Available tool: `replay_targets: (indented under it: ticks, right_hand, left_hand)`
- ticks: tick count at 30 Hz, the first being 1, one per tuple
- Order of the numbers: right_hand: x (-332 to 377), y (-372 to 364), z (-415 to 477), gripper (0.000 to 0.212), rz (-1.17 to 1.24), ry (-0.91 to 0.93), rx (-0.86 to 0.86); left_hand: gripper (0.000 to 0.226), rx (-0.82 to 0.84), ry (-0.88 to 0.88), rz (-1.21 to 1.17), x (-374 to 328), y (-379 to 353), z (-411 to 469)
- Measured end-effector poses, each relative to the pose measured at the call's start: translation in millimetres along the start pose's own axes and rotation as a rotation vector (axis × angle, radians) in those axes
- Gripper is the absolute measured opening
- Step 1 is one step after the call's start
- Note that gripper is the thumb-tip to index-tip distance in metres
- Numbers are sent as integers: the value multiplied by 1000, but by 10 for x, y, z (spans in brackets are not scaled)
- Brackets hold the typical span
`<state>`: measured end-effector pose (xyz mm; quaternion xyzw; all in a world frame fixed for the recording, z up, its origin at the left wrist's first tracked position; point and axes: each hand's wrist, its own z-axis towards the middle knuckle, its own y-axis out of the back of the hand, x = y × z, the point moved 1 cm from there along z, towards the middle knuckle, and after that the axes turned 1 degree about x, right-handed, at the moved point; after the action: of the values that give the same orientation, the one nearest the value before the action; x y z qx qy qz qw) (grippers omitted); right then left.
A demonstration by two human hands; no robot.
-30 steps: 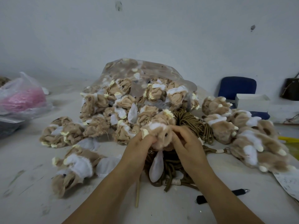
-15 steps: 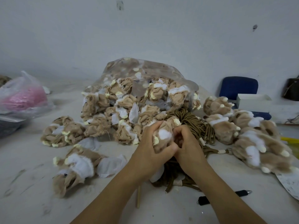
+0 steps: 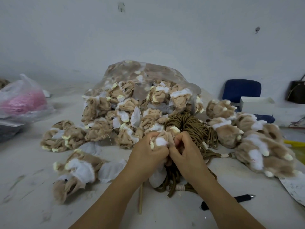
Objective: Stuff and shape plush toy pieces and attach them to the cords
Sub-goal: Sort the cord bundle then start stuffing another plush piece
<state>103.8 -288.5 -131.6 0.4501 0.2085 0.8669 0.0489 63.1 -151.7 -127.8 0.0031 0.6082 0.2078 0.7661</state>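
Left hand (image 3: 146, 156): centre of the frame, knuckles up, fingers curled round a plush piece (image 3: 162, 138).
Right hand (image 3: 186, 154): pressed against the left hand, fingers curled, pinching the same piece from its right side.
Plush piece: tan with a white patch and a cream tip, clamped between both hands, above the cords (image 3: 189, 124).
Cords: brown bundle on the desk (image 3: 33, 187), just behind and under the hands.
Stick (image 3: 140, 199): thin, wooden, lying below the left wrist.
Pen (image 3: 242, 198): black, lower right, beside the right forearm.
Clear bag (image 3: 148, 76): centre, behind the cords, spilling limp tan pieces forward.
Loose pieces (image 3: 64, 136): left of the hands, flat on the desk.
Stuffed toys (image 3: 257, 146): plump, heaped at right.
Paper sheet (image 3: 295, 187): right edge; its print is too blurred to read.
Pink bag (image 3: 24, 100): far left.
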Motion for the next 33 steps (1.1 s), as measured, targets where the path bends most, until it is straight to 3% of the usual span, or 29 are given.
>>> replay_targets:
  ticks: [2,4,9,12,15,18,22,25,28,33]
  right_hand:
    - [-21,-26,8,26,5,-21,-10]
    - [-34,-38,10,27,21,-47,8]
    - [-21,10,46,21,186,-89,44]
    - [-1,11,31,40,192,-42,127]
    - [60,-14,28,40,115,43,126]
    - [96,45,58,42,-9,132,17]
    - [67,111,75,31,-10,44,-46]
    - [48,112,94,18,48,-14,-41]
    - [44,94,89,21,134,-64,35]
    - [-21,86,48,17,414,-208,291]
  left_hand:
    - [27,1,31,42,-5,4,23]
    - [36,12,55,53,-17,24,26]
    - [26,206,86,-251,-55,140,-17]
    - [49,291,210,-406,-14,144,0]
    - [55,324,281,-505,-39,151,-17]
    - [52,340,154,-332,-61,168,-16]
    - [59,334,-17,3,-80,122,-11]
    - [39,205,-159,136,-84,68,-18]
    - [39,63,-193,147,-34,96,2]
    - [49,18,-197,158,60,125,45]
